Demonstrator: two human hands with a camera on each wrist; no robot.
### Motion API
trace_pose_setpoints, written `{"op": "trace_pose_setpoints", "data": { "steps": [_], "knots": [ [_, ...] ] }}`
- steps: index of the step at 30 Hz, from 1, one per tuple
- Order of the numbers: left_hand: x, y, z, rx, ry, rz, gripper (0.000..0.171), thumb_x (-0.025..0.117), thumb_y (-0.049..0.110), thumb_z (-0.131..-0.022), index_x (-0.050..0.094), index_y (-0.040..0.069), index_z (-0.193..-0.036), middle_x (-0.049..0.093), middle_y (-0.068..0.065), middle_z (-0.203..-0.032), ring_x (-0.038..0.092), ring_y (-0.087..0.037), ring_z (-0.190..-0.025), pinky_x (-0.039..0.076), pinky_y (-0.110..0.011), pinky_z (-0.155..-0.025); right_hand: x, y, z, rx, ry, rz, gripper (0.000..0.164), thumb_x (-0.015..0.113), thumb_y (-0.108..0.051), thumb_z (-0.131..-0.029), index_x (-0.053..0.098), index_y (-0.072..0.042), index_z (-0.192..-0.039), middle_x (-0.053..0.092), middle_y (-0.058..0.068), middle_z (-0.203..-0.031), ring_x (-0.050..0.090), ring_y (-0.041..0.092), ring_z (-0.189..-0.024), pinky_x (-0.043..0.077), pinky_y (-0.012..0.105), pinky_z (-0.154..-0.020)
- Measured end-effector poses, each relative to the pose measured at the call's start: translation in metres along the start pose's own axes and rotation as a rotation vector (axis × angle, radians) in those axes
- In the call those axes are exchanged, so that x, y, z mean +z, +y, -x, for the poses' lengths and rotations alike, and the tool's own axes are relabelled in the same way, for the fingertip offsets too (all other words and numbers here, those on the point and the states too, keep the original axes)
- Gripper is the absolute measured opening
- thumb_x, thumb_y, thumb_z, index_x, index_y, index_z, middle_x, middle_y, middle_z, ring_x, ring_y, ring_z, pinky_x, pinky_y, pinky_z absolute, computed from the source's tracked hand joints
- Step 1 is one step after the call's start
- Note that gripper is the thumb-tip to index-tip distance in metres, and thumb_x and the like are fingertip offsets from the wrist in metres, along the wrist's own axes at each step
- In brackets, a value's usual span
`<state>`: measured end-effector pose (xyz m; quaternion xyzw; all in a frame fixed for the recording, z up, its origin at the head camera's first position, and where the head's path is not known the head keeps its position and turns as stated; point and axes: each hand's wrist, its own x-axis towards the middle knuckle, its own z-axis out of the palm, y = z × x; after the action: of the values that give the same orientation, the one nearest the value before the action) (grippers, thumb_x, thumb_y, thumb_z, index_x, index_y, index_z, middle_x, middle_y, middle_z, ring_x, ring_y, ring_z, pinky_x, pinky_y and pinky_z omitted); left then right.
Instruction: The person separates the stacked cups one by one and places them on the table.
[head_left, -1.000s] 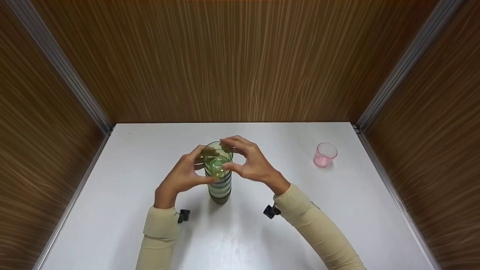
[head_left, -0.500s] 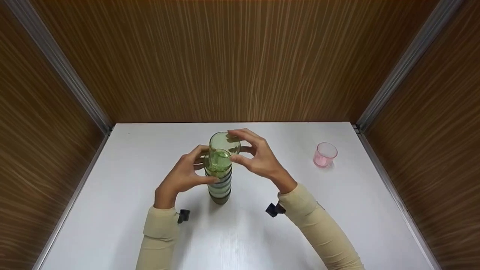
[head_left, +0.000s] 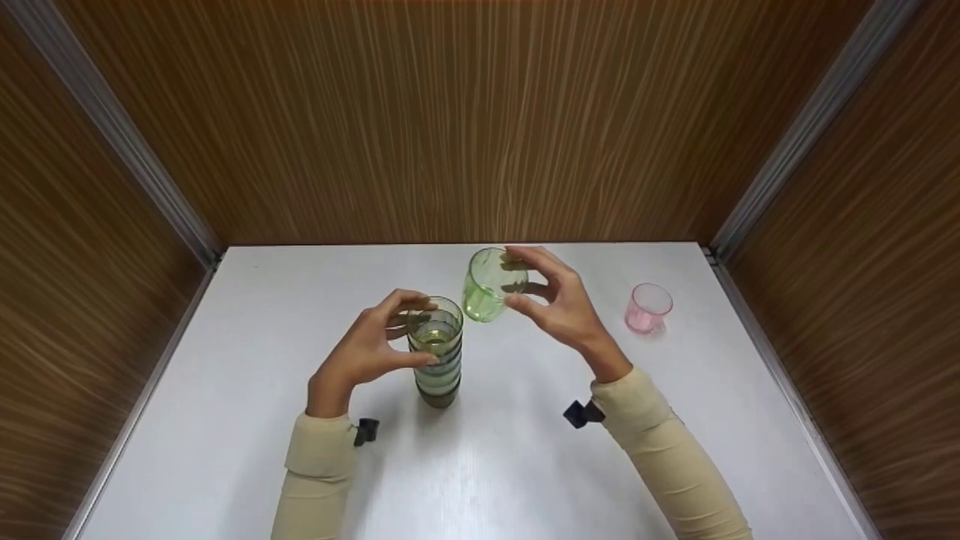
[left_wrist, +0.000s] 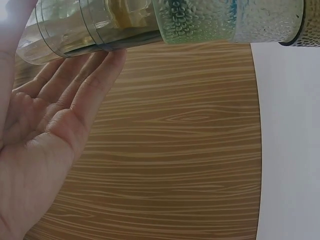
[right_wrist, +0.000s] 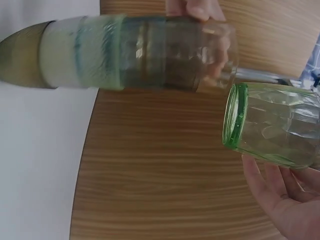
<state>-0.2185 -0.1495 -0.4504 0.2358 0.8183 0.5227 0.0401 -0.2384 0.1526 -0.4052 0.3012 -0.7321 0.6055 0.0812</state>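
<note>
A tall stack of nested glasses (head_left: 440, 380) stands upright on the white table, left of centre in the head view. My left hand (head_left: 364, 351) steadies its upper part, fingers behind and thumb across the front. In the right wrist view the stack (right_wrist: 140, 52) shows olive, clear, bluish and greenish bands. My right hand (head_left: 571, 309) grips a light green glass (head_left: 482, 298) by its upper side, in the air up and to the right of the stack. This glass (right_wrist: 275, 122) has a thick base and faceted walls. Its mouth faces up, slightly tilted.
A small pink glass (head_left: 649, 309) stands by itself toward the right rear of the white table (head_left: 510, 465). Wood-grain panels (head_left: 465, 120) enclose the table at the back and both sides, with metal strips at the corners.
My right hand has lifted the light green glass out of the stack's top and carried it up and to the right. The left hand has stayed at the stack.
</note>
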Motion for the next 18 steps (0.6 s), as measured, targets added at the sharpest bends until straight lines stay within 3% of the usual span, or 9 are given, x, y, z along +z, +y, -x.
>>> {"op": "trace_pose_setpoints", "data": {
  "steps": [18],
  "knots": [
    [0.0, 0.0, 0.002, 0.005, -0.01, 0.026, 0.079, 0.094, 0.018, -0.075, 0.051, 0.013, -0.141, 0.063, -0.004, -0.143, 0.063, -0.027, -0.132, 0.055, -0.039, -0.111, -0.061, 0.053, 0.057, 0.169, 0.149, 0.147, 0.064, 0.081, 0.006, -0.083, 0.056, 0.004, -0.142, 0.061, 0.021, -0.135, 0.058, 0.022, -0.124, 0.06, 0.022, -0.096]
  ]
}}
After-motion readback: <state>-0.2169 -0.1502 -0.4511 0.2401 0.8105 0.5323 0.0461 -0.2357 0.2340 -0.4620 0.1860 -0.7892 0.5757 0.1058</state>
